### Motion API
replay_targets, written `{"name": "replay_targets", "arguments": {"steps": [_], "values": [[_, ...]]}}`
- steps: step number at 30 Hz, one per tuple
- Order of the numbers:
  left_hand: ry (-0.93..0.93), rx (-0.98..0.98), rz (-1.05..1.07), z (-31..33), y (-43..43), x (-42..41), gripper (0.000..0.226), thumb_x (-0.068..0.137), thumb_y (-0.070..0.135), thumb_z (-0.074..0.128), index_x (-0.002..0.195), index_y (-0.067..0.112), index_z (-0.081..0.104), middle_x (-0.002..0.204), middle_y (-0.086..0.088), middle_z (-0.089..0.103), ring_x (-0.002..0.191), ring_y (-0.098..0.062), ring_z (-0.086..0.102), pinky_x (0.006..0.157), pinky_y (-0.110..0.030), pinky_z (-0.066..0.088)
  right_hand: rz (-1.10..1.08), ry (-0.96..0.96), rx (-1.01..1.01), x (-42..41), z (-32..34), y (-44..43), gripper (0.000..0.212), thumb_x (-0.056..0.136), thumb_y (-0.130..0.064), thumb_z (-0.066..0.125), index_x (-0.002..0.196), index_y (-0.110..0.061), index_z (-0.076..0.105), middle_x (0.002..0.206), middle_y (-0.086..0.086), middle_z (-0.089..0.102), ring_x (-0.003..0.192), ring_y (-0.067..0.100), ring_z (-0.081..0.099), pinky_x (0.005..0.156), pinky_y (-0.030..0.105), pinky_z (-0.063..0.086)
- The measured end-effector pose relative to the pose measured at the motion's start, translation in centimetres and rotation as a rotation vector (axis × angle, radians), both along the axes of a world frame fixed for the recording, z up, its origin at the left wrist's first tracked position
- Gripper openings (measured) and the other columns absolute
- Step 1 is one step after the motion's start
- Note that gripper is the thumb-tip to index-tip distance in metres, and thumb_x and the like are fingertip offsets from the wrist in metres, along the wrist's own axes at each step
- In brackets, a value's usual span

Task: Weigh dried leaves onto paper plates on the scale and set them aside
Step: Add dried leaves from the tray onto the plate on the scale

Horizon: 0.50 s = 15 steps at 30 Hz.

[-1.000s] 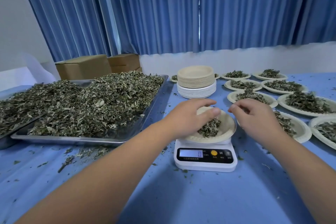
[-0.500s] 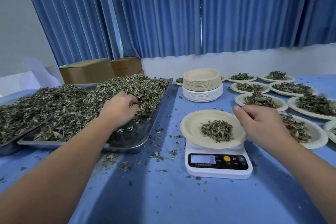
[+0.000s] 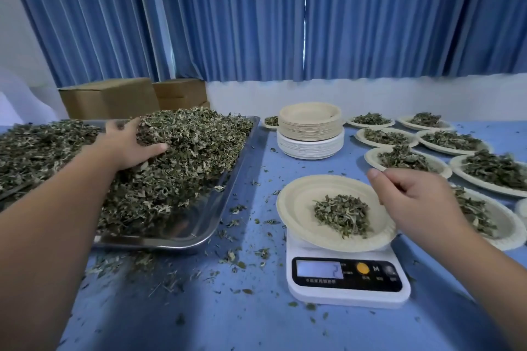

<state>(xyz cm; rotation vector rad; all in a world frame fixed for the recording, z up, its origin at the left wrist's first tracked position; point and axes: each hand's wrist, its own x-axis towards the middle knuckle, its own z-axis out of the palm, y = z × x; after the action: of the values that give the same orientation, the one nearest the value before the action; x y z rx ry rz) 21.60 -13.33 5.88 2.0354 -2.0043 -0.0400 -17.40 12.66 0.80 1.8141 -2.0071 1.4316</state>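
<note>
A white digital scale (image 3: 342,291) stands on the blue table and carries a paper plate (image 3: 296,199) with a small heap of dried leaves (image 3: 342,214). My right hand (image 3: 413,199) hovers at the plate's right rim with fingers loosely curled, and nothing shows in it. My left hand (image 3: 125,145) lies spread on the big leaf pile (image 3: 182,157) in the steel tray (image 3: 199,225), its fingertips sunk into the leaves.
A stack of unused paper plates (image 3: 310,134) stands behind the scale. Several filled plates (image 3: 407,158) cover the table at the right. A second heap of leaves (image 3: 28,145) lies far left, with cardboard boxes (image 3: 111,98) behind. Leaf crumbs litter the cloth.
My left hand left the plate on the scale, crossed to the tray and now reaches deeper into the leaf pile. My right hand stayed by the plate's rim.
</note>
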Motion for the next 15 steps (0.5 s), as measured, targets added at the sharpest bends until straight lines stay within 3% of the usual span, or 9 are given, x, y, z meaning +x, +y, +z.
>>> {"name": "replay_targets", "arguments": {"steps": [4,8,15], "values": [[-0.055,0.189,-0.12,-2.1,-0.7,-0.6,0.121,0.054,0.086,0.048,0.154,0.031,0.007,0.159,-0.022,0.005,0.142,-0.048,0.018,0.114,-0.059,0.021,0.019,0.028,0.007,0.1,-0.1,-0.3,0.052,0.093,-0.03,0.054,0.055,0.005,0.05,0.049,0.016,0.043,0.04,0.013,0.033,0.044,0.024,0.025],[-0.106,0.272,-0.175,-2.3,-0.8,-1.7,0.132,0.048,0.08,0.061,0.155,0.024,0.009,0.16,-0.017,0.005,0.146,-0.04,0.014,0.115,-0.052,0.019,0.028,0.017,0.012,0.1,-0.2,-0.4,0.052,0.095,-0.029,0.055,0.056,0.006,0.053,0.05,0.015,0.044,0.039,0.012,0.034,0.044,0.021,0.028],[-0.169,0.23,-0.293,-3.2,0.6,-3.0,0.117,0.068,0.065,0.073,0.155,0.018,0.01,0.16,-0.015,0.014,0.145,-0.034,0.02,0.118,-0.047,0.022,0.023,0.003,0.021,0.1,-0.1,0.0,0.05,0.094,-0.029,0.055,0.058,0.005,0.056,0.044,0.012,0.041,0.039,0.012,0.035,0.043,0.022,0.028]]}}
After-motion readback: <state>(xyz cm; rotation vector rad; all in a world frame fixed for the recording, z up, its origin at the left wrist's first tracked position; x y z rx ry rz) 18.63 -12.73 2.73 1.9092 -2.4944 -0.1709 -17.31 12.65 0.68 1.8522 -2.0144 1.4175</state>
